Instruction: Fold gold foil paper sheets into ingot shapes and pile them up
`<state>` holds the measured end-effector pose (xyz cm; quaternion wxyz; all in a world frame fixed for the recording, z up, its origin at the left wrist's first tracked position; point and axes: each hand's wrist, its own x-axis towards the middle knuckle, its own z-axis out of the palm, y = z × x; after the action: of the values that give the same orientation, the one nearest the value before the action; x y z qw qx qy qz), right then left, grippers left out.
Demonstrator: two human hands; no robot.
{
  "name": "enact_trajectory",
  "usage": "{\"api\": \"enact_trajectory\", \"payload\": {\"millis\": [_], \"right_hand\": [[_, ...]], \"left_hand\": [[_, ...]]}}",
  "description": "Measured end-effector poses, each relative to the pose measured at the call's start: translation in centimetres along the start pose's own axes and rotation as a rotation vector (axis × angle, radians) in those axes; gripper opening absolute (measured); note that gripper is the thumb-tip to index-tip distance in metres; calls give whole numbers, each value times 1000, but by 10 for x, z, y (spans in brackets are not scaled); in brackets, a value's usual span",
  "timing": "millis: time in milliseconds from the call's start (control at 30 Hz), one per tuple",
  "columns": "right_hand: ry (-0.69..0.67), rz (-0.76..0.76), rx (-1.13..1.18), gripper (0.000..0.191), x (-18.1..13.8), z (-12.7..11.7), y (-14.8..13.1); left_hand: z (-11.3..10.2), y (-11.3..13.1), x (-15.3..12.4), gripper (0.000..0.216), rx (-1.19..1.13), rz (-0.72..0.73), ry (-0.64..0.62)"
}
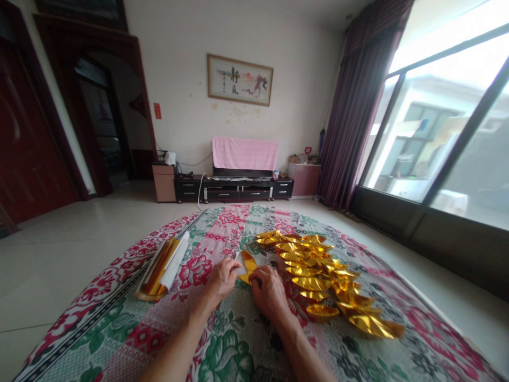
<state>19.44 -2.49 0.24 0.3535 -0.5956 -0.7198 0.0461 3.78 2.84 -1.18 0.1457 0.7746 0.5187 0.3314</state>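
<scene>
A small sheet of gold foil paper (247,265), partly folded and white on its back, lies on the flowered cloth (222,339) in front of me. My left hand (222,278) pinches its left edge with curled fingers. My right hand (270,292) presses down on its lower right part, fingers bent over it. To the right of my right hand lies a heap of several folded gold paper ingots (318,273), reaching toward the cloth's right side.
A stack of flat gold and white paper sheets (163,265) lies on the cloth to the left. Tiled floor surrounds the cloth. A low TV cabinet (238,188) under a pink cover stands at the far wall; large windows and a curtain are at right.
</scene>
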Motion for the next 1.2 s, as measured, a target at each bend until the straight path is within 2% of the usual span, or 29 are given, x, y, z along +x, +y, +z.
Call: {"api": "enact_trajectory", "payload": {"millis": [300,467,600,700,867,967,1067,1200], "right_hand": [[2,24,-16,18,1,3,0],[-24,21,5,18,1,2,2],[-17,-7,27,22,-1,0,2],[-14,-21,33,15,-3,-1,1],[-56,-68,72,8,-2,-2,2],[-112,-126,111,20,0,-6,6],[-167,-170,144,37,1,-10,11],[-188,-188,180,42,0,-15,13]], "left_hand": [[0,8,-3,12,34,21,6],[0,5,-2,24,14,16,2],[-1,0,-2,32,10,1,143],[-2,-2,-1,37,58,-31,235],[-3,-1,0,56,81,-78,151],[-5,2,-1,60,50,-94,89],[-7,3,-1,57,46,-109,77],[-5,-1,-2,55,82,-63,81]]}}
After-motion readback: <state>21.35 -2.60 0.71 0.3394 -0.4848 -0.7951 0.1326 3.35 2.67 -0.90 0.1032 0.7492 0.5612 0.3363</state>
